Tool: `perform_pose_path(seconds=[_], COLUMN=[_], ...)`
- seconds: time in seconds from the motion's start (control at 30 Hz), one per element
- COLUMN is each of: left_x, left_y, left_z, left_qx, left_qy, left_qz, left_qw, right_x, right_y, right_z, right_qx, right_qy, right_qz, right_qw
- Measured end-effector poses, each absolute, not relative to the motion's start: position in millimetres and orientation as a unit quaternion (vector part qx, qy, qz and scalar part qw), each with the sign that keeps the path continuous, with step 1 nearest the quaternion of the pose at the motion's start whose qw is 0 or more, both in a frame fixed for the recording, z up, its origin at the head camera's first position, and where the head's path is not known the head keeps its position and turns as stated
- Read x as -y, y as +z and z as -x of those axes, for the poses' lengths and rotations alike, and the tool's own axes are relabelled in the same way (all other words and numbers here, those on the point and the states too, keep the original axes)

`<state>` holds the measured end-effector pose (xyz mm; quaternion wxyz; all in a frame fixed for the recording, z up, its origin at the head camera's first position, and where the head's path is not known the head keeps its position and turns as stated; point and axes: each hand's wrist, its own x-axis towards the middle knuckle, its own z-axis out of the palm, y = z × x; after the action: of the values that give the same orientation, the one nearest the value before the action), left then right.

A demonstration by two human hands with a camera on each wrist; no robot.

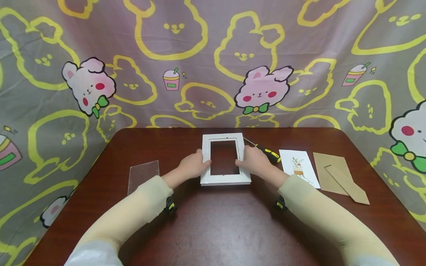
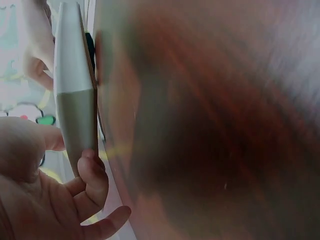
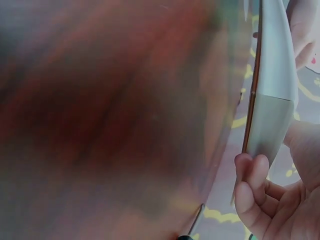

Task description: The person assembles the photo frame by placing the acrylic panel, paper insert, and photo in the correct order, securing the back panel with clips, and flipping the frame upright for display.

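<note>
Both hands hold a white picture frame (image 1: 225, 180) by its two long sides, at the middle of the table. Through its opening the dark table shows. The left hand (image 1: 193, 164) grips the left side with the thumb on the upper face. On the opposite side the right hand (image 1: 256, 161) grips it likewise. In the left wrist view the frame (image 2: 75, 65) is seen edge-on, with curled fingers (image 2: 95, 175) at its underside. The right wrist view has the frame's edge (image 3: 275, 65) raised off the table, between thumb and curled fingers (image 3: 250, 175).
A clear sheet (image 1: 144, 176) lies at the left. Behind the right hand is a yellow-and-black screwdriver (image 1: 269, 153). Farther right lie a white card (image 1: 299, 168) with a plant picture and a brown backing board (image 1: 332, 171) with its stand. A patterned curtain (image 1: 206, 74) hangs behind.
</note>
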<state>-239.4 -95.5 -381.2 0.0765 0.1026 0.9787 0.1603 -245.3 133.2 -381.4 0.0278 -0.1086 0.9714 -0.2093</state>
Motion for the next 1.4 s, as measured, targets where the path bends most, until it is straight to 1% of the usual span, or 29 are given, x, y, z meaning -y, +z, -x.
perform_pose_path(seconds=[0.13,0.27,0.43,0.57,0.73,0.8,0.97,1.2,1.4], left_x=[90.7,88.9,87.5,88.2,90.4,90.9,91.2,89.8,89.1], left_y=[-380.1,-381.5,-386.9,-393.9,-400.0,-401.3,-404.0,-408.8,-413.6], left_z=[225.8,215.1,203.4,193.7,182.0,178.8,175.7,175.0,176.0], left_qx=[-0.978,-0.977,-0.971,-0.964,-0.952,-0.948,-0.945,-0.941,-0.942], left_qy=[0.163,0.173,0.199,0.218,0.250,0.261,0.268,0.277,0.273], left_qz=[-0.110,-0.116,-0.129,-0.145,-0.163,-0.166,-0.171,-0.171,-0.167], left_qw=[0.066,0.044,0.035,0.041,0.065,0.075,0.079,0.094,0.102], right_x=[-142.8,-151.1,-158.1,-160.5,-161.5,-161.9,-163.2,-164.5,-165.1], right_y=[-386.1,-388.2,-386.9,-387.8,-392.6,-394.3,-397.7,-402.8,-406.8], right_z=[231.6,218.1,203.1,192.8,181.6,178.2,173.5,173.7,173.9], right_qx=[-0.971,-0.969,-0.967,-0.963,-0.956,-0.956,-0.955,-0.951,-0.950], right_qy=[-0.210,-0.217,-0.227,-0.242,-0.265,-0.266,-0.264,-0.273,-0.275], right_qz=[0.108,0.115,0.114,0.104,0.093,0.093,0.103,0.104,0.109], right_qw=[0.024,0.012,0.025,0.051,0.082,0.084,0.088,0.104,0.102])
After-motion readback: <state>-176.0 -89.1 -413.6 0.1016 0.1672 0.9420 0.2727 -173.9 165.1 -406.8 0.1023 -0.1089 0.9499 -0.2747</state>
